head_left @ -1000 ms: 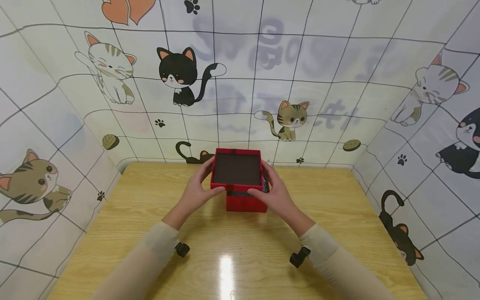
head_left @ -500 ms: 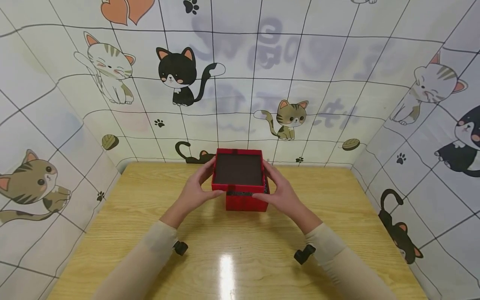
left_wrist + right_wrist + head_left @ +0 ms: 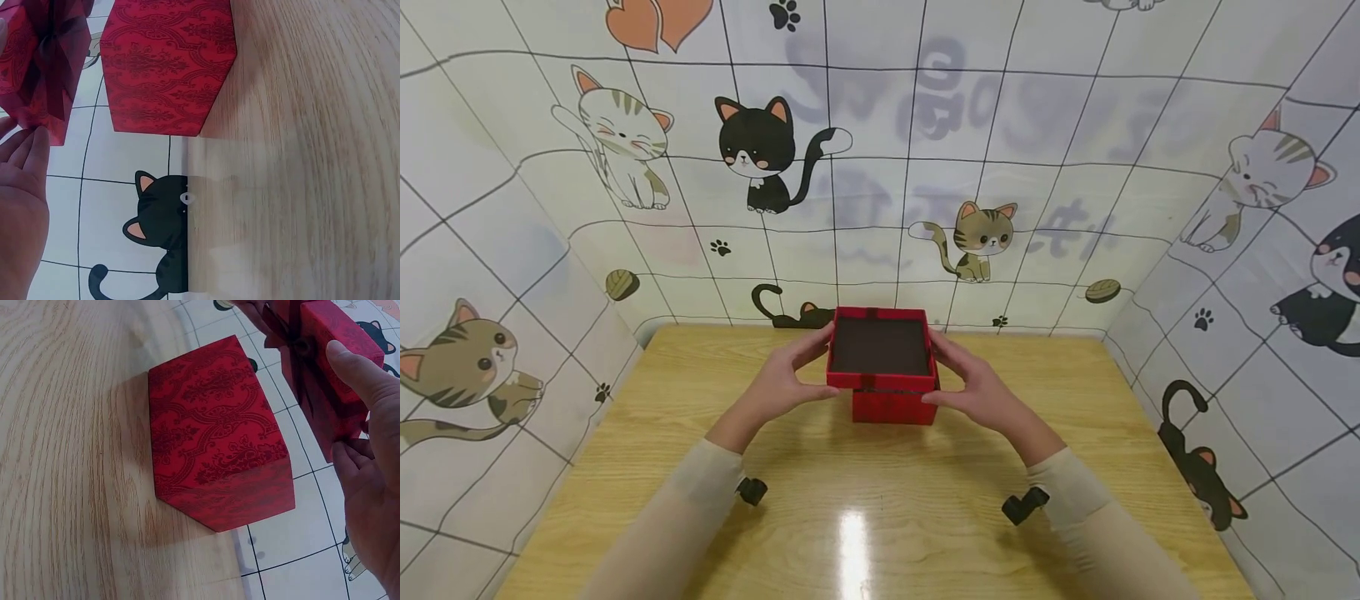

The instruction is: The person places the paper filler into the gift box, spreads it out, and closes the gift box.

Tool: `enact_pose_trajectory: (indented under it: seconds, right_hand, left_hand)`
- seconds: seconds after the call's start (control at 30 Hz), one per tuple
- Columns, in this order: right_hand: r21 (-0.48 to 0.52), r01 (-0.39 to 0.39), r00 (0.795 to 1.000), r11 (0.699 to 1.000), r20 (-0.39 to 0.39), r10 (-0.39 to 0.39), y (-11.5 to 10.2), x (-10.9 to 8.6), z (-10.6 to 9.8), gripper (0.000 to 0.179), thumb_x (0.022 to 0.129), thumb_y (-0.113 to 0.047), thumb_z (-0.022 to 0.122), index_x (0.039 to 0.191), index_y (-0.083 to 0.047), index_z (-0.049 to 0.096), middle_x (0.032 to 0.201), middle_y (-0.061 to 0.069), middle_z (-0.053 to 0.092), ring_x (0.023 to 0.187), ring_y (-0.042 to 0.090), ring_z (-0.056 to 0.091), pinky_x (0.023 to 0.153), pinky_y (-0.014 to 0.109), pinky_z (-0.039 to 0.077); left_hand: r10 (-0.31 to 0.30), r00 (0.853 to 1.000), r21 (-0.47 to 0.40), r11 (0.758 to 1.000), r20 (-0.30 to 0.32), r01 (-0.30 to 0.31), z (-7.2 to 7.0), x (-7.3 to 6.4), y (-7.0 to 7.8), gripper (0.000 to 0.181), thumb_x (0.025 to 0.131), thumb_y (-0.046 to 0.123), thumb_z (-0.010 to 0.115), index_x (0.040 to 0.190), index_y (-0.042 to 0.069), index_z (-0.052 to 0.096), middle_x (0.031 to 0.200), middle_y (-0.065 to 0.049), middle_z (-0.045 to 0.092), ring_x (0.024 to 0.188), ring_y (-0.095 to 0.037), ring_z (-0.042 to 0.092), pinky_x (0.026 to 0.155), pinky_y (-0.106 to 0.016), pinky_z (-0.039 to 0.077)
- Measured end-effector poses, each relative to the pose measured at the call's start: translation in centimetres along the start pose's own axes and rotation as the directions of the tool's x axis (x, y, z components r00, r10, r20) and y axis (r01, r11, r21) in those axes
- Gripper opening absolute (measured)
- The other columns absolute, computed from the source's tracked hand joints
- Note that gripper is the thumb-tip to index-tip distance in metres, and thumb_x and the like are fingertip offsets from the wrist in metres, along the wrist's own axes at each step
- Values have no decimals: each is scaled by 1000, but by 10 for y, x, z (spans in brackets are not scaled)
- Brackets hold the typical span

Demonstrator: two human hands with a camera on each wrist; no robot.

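Observation:
In the head view a red box lid (image 3: pixel 882 382), its dark inner face up, is held level over a red gift box (image 3: pixel 893 407). My left hand (image 3: pixel 780 379) grips the lid's left side, thumb at the near corner. My right hand (image 3: pixel 988 392) grips the right side the same way. Both wrist views show a dark ribbon bow (image 3: pixel 304 345) on the lid's underside, facing the box, and a gap between lid and box. The box (image 3: pixel 169 69) stands on the table, patterned with dark red scrolls. The lid hides its opening.
The wooden table (image 3: pixel 700 375) has a glare streak near its front. White walls (image 3: pixel 880 192) with a printed grid and cartoon cats close in the back and both sides, just behind the box. A small black device sits on each wrist.
The lid has shifted slightly right and lower in the head view, covering more of the box. My hands have moved apart, with the thumbs sliding outward to the lid's near corners.

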State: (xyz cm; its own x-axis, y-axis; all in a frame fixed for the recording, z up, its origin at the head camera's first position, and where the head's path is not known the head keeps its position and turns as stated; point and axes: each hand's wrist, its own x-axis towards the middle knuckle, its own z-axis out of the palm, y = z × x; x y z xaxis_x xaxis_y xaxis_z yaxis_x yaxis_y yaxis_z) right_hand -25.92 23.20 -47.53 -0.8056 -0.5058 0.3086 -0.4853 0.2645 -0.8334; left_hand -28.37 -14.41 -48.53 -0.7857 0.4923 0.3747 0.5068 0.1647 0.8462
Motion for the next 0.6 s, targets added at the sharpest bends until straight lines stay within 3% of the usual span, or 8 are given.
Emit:
enact_pose_trajectory:
  seconds: [0.17,0.43,0.6]
  right_hand:
    - [7,9,1000,1000,-6,-9,1,-2,-3,102,92,-1,89,176,-12,31,179,9,34,158,35,44,122,23,39]
    - [12,37,998,999,-41,-36,-3,-3,-4,95,92,2,89,172,-6,38,173,12,43,157,34,47,122,26,41]
    - [6,77,991,997,-114,-76,1,-2,-2,82,94,10,81,168,-2,46,166,17,51,151,39,53,122,39,45]
  left_hand:
    - [19,1000,17,1000,19,-19,-1,1,0,105,85,2,97,173,12,40,173,-6,46,154,-31,51,125,-45,41]
    - [46,999,3,999,19,-46,-1,2,0,98,85,-5,93,169,4,43,168,-11,52,152,-32,54,123,-45,43]
    - [60,998,-30,998,-1,-60,1,3,1,96,85,-11,91,168,3,46,167,-13,53,153,-33,53,123,-45,44]
